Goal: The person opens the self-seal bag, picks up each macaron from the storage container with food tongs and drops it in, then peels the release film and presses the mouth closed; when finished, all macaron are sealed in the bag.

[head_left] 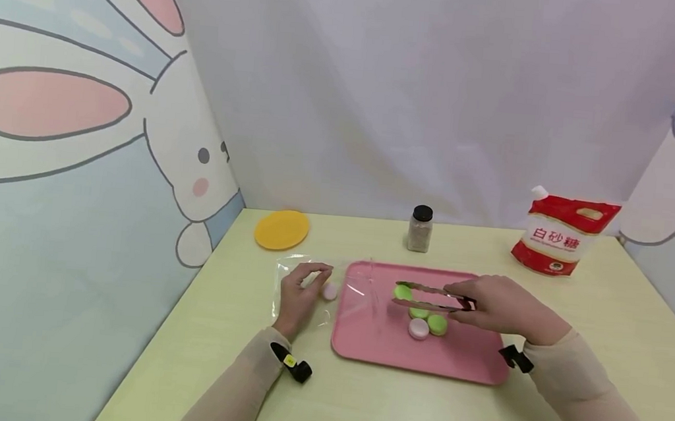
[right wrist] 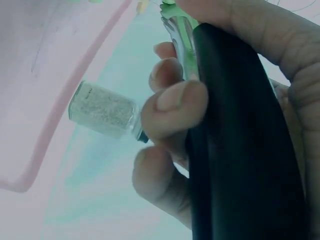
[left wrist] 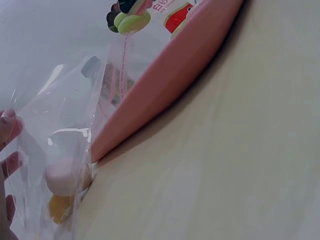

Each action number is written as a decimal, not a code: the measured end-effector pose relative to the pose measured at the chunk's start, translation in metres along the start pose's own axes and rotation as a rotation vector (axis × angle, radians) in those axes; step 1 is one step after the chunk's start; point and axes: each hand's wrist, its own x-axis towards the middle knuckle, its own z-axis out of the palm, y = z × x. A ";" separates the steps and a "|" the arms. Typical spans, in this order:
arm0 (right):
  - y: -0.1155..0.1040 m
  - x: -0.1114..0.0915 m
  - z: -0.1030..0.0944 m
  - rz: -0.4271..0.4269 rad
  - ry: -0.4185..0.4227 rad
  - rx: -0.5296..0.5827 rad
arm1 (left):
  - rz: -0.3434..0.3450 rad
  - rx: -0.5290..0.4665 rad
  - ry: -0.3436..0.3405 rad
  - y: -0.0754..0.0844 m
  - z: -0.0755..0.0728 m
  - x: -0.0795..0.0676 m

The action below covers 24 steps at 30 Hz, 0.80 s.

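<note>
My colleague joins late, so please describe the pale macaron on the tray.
Find the pink tray on the table. Near the tongs are green macarons. The pale pink macaron lies at their near edge, the tray's only visible non-green one.

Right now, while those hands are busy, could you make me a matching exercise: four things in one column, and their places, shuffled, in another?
1. Slim metal tongs
2. Flat round yellow disc
3. Clear plastic bag
4. Red-and-white sugar pouch

A. Back right of the pale wooden table
B. At the left hand
C. In the right hand
D. Back left of the table

Pairs: 1-C, 2-D, 3-B, 4-A
</note>
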 end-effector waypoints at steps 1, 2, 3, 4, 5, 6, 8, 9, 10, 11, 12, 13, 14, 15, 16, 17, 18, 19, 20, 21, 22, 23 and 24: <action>0.001 0.000 0.000 -0.003 0.006 0.001 | -0.005 -0.002 0.003 -0.005 0.001 -0.001; 0.001 0.000 -0.001 -0.006 0.011 0.002 | -0.014 -0.001 0.003 -0.011 0.001 -0.002; 0.002 0.000 -0.001 -0.008 0.017 0.004 | -0.018 -0.001 0.003 -0.016 0.002 -0.003; 0.003 0.001 -0.001 -0.010 0.024 0.003 | -0.018 0.003 0.003 -0.020 0.003 -0.004; 0.003 0.001 -0.001 -0.014 0.033 0.006 | -0.024 0.003 0.003 -0.024 0.003 -0.004; 0.004 0.002 -0.002 -0.016 0.039 0.008 | -0.022 0.002 0.001 -0.026 0.002 -0.004; 0.004 0.006 -0.002 -0.019 0.040 0.011 | -0.023 -0.004 -0.004 -0.028 0.001 -0.004; 0.004 0.008 -0.002 -0.017 0.039 0.011 | -0.016 -0.011 -0.005 -0.028 0.000 -0.003; 0.003 0.011 -0.002 -0.011 0.035 0.013 | -0.012 -0.015 -0.008 -0.029 0.000 -0.004; 0.003 0.014 -0.001 -0.003 0.030 0.015 | -0.013 -0.023 -0.011 -0.031 -0.001 -0.004; 0.002 0.018 -0.001 0.006 0.023 0.020 | -0.005 -0.024 -0.012 -0.031 -0.001 -0.004; 0.000 0.022 0.000 0.016 0.018 0.021 | 0.000 -0.022 -0.013 -0.032 -0.001 -0.003; -0.001 0.026 0.000 0.026 0.014 0.023 | 0.007 -0.019 -0.012 -0.032 -0.001 -0.003; -0.002 0.031 0.001 0.035 0.011 0.028 | 0.013 -0.015 -0.011 -0.032 -0.001 -0.002; -0.004 0.036 0.002 0.042 0.006 0.031 | 0.016 -0.010 -0.008 -0.032 -0.001 -0.002; -0.005 0.041 0.004 0.044 -0.002 0.032 | 0.020 -0.006 -0.004 -0.031 -0.001 -0.001; -0.007 0.047 0.005 0.039 -0.012 0.032 | 0.024 -0.001 0.003 -0.030 -0.001 0.000; -0.008 0.053 0.008 0.032 -0.019 0.027 | 0.028 -0.001 0.010 -0.029 0.000 0.000; -0.010 0.059 0.010 0.023 -0.029 0.025 | 0.036 -0.003 0.018 -0.028 0.000 0.000; -0.011 0.064 0.013 0.011 -0.038 0.021 | 0.047 -0.003 0.025 -0.024 0.000 0.001; -0.014 0.070 0.016 -0.002 -0.044 0.019 | 0.060 -0.010 0.030 -0.020 -0.001 0.001; -0.016 0.076 0.019 -0.020 -0.048 0.020 | 0.073 -0.015 0.034 -0.016 -0.001 0.001; -0.018 0.082 0.022 -0.037 -0.046 0.017 | 0.086 -0.020 0.036 -0.011 -0.001 0.002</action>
